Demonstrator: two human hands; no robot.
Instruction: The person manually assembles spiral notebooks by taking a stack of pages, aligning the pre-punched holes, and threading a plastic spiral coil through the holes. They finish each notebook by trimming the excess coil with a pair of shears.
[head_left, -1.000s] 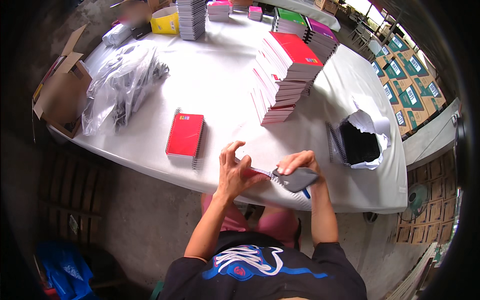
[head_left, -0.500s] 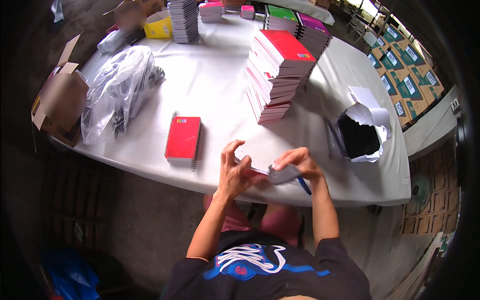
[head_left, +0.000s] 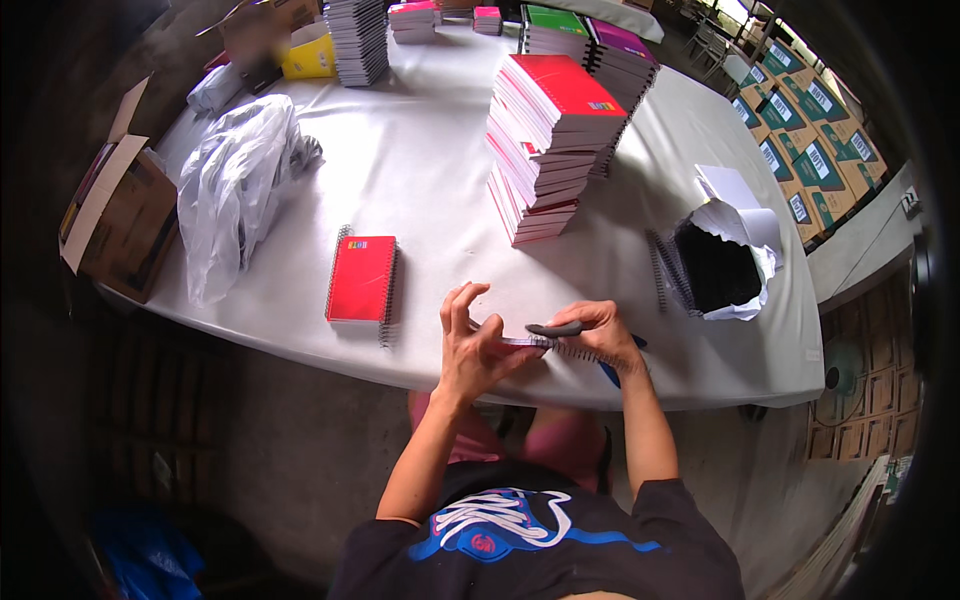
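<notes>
My left hand [head_left: 470, 345] grips a small notebook [head_left: 520, 343] held edge-on near the table's front edge; its fingers hide most of it. A wire coil [head_left: 578, 352] extends from the notebook's edge toward my right hand [head_left: 606, 330]. My right hand is closed on a slim dark grey piece [head_left: 556, 329], whose tip touches or nearly touches the coil; its exact kind is unclear. Below that hand a blue piece [head_left: 610, 373] shows in part. To the left lies a red spiral notebook [head_left: 361, 278], its wire sticking out at the near end.
A tall stack of red-covered notebooks [head_left: 560, 85] stands ahead on the white-covered table [head_left: 420, 200]. Green [head_left: 555, 20] and purple [head_left: 622, 42] notebook stacks rise behind it. On the right, torn white paper [head_left: 765, 275] wraps dark coils [head_left: 680, 265]. Leftward are a plastic bag [head_left: 235, 190] and carton [head_left: 130, 220].
The grey piece in my right hand has turned from broad side to narrow side, exposing the coil. My left hand stays nearly still around the notebook.
</notes>
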